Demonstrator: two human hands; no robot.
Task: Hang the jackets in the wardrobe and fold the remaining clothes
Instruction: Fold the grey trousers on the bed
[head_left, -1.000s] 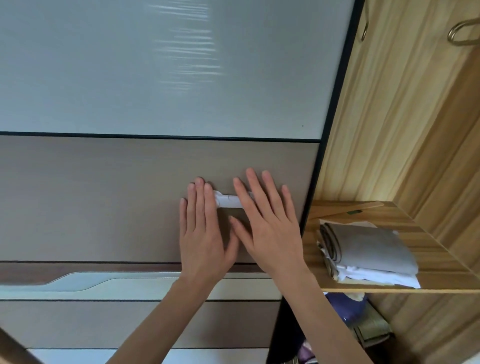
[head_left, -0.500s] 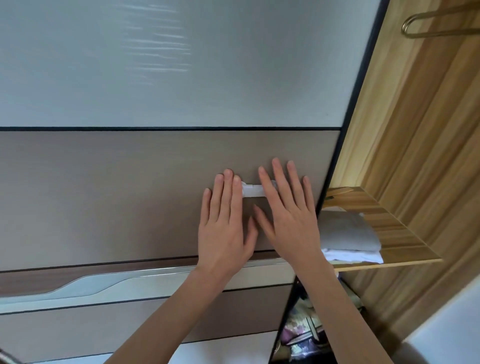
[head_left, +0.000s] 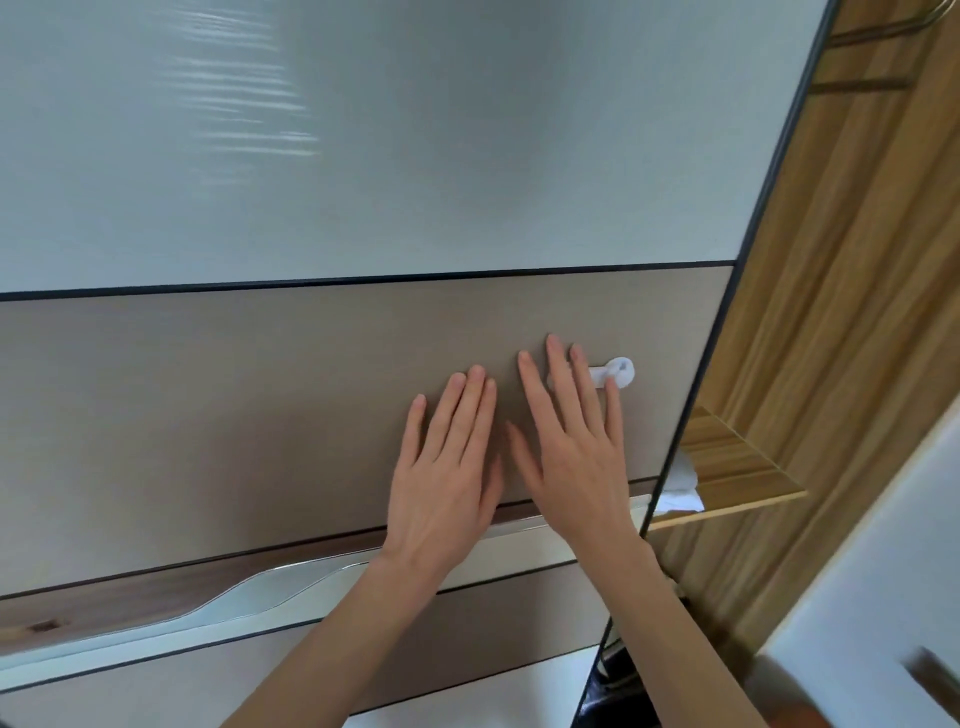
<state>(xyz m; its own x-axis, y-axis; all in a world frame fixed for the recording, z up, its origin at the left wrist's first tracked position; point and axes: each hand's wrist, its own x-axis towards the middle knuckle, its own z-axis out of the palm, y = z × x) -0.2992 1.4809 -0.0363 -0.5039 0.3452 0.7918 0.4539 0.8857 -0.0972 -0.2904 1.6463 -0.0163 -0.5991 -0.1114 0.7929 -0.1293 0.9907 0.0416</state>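
Note:
A sliding wardrobe door (head_left: 260, 405) with a pale upper panel and a taupe middle panel fills most of the view. My left hand (head_left: 447, 467) lies flat against the taupe panel with straight fingers. My right hand (head_left: 571, 447) presses flat beside it, its fingers over a small white plastic piece (head_left: 615, 373) stuck on the door. To the right of the door's dark edge, a narrow gap shows a wooden shelf (head_left: 737, 467) with a sliver of folded white cloth (head_left: 680, 491).
The wardrobe's wood-grain inner wall (head_left: 831, 312) runs up the right side. A silver recessed handle strip (head_left: 249, 603) crosses the door below my hands. A white surface (head_left: 893, 571) stands at the lower right.
The door has slid to the right under both flat hands, narrowing the opening. The folded grey and white pile on the shelf is now almost hidden behind the door's edge.

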